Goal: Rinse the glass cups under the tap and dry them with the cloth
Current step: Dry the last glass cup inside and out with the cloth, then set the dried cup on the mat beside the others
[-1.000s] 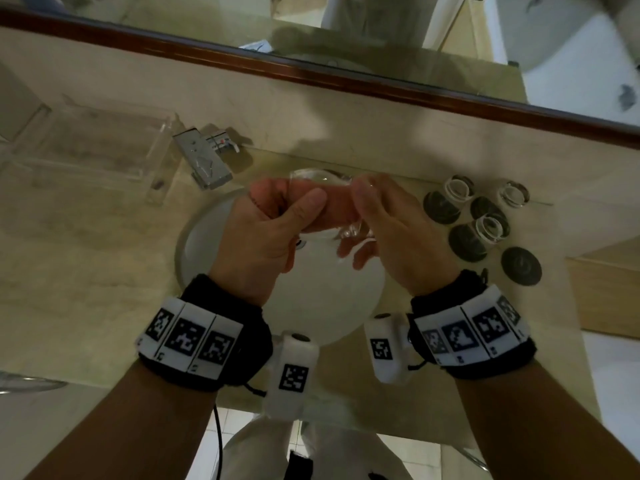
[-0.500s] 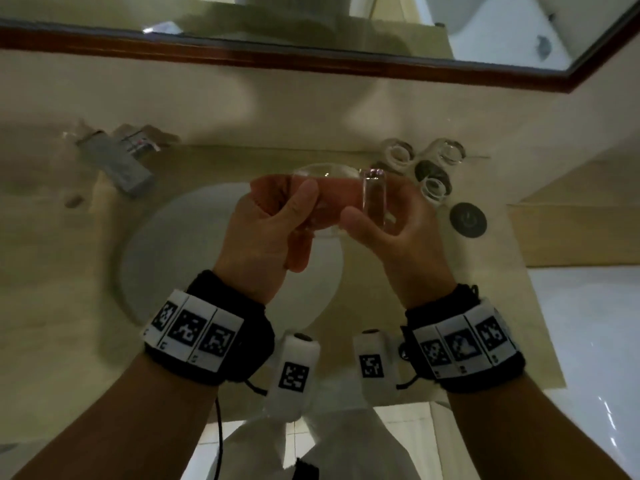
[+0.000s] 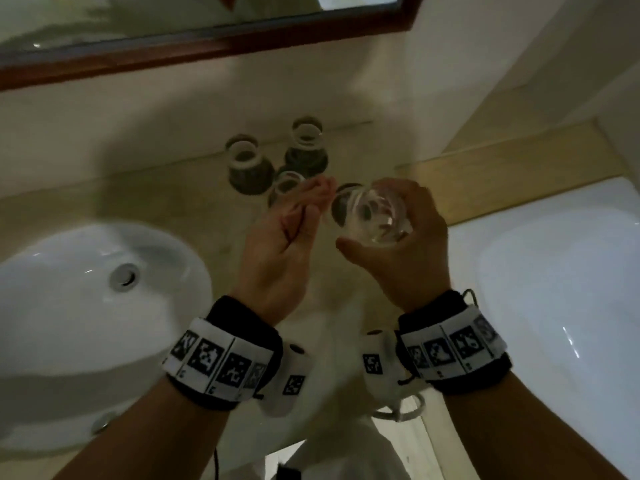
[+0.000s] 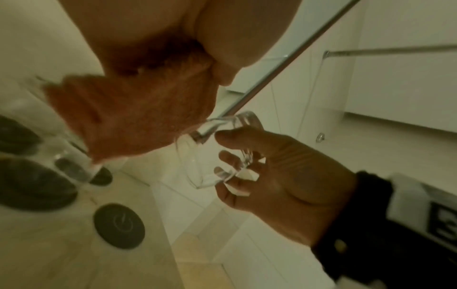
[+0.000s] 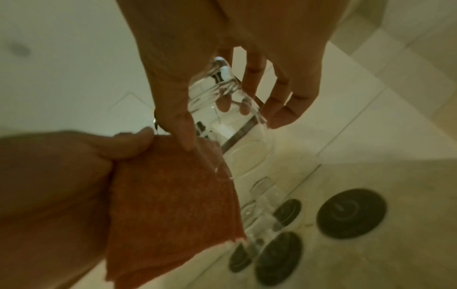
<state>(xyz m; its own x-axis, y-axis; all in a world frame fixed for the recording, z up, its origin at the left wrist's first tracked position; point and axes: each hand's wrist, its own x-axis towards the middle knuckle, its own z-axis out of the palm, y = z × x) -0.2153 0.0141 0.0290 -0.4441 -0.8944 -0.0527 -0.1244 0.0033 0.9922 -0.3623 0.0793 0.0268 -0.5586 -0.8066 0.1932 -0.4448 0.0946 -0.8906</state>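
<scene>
My right hand (image 3: 384, 233) grips a clear glass cup (image 3: 367, 209) over the counter, thumb on one side and fingers on the other; the wrist view shows the same cup (image 5: 222, 109) tilted. My left hand (image 3: 311, 202) is just left of it, pinching an orange cloth (image 4: 128, 117) that hangs below the fingers. The cloth (image 5: 173, 195) lies beside the cup's rim, not inside it. Three other glass cups (image 3: 242, 157) stand on dark coasters behind my hands.
An empty dark coaster (image 4: 118, 224) lies on the beige counter (image 3: 173, 202) under my hands. The white sink (image 3: 52, 289) is at the left, a second white basin (image 3: 554, 271) at the right. A framed mirror (image 3: 207, 46) runs along the wall behind.
Both hands have moved right, from over the sink to above the counter by the coasters. The left hand and cloth have come off the cup, which only the right hand holds now.
</scene>
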